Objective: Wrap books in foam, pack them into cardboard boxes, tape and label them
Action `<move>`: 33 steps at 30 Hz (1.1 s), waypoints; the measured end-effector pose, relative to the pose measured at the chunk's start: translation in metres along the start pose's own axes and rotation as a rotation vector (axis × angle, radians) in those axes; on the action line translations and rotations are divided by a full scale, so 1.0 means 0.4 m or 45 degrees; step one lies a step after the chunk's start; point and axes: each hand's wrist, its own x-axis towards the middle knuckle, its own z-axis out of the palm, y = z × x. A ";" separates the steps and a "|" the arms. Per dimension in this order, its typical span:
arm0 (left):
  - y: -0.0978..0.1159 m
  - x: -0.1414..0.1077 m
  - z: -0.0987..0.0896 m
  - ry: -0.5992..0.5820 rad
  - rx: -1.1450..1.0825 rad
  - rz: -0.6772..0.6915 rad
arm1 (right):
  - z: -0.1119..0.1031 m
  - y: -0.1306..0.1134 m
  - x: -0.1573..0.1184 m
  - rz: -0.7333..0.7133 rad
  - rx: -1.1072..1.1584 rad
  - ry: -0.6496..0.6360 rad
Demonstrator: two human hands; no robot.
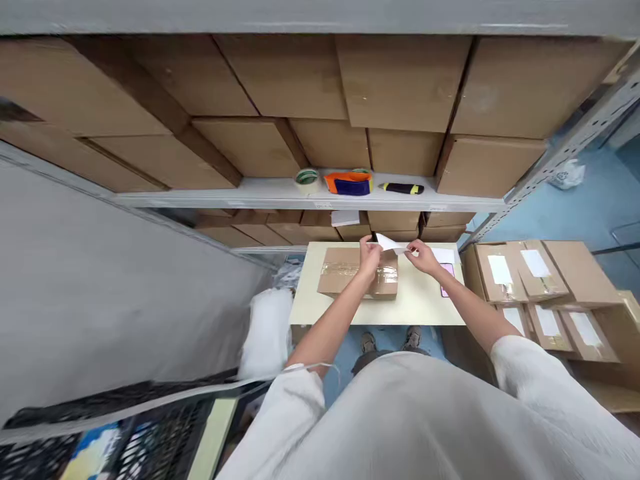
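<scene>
Left hand (pixel 370 259) and right hand (pixel 423 258), fingertips (pixel 411 249) pinching a thin white paper sheet (pixel 391 244) between them, just above a brown cardboard box (pixel 345 275) sealed with clear tape. Box near the far edge of a cream-coloured desk (pixel 380 313), a pink-edged sheet (pixel 447 279) beside it toward the right edge.

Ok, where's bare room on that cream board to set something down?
Bare patches on the cream board: left of the cardboard box, and in front of the box, right of the left forearm. Crowded at the back: the left hand and right hand at the white sheet, with pink-edged paper beside the right hand.
</scene>
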 end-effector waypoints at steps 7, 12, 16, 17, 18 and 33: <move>0.036 0.005 -0.234 -0.158 0.032 0.331 | 0.103 -0.133 0.010 0.192 0.172 -0.273; 0.021 -0.002 -0.335 -0.239 0.178 0.347 | 0.163 -0.197 -0.011 0.373 0.197 -0.350; -0.016 0.017 -0.382 -0.306 0.126 0.262 | 0.189 -0.236 -0.031 0.471 0.142 -0.415; -0.027 0.024 -0.390 -0.315 0.116 0.257 | 0.194 -0.243 -0.035 0.480 0.134 -0.423; -0.037 0.029 -0.396 -0.318 0.113 0.264 | 0.199 -0.250 -0.038 0.493 0.133 -0.427; -0.085 0.070 -0.424 -0.116 0.428 0.175 | 0.267 -0.230 -0.051 0.693 0.107 -0.140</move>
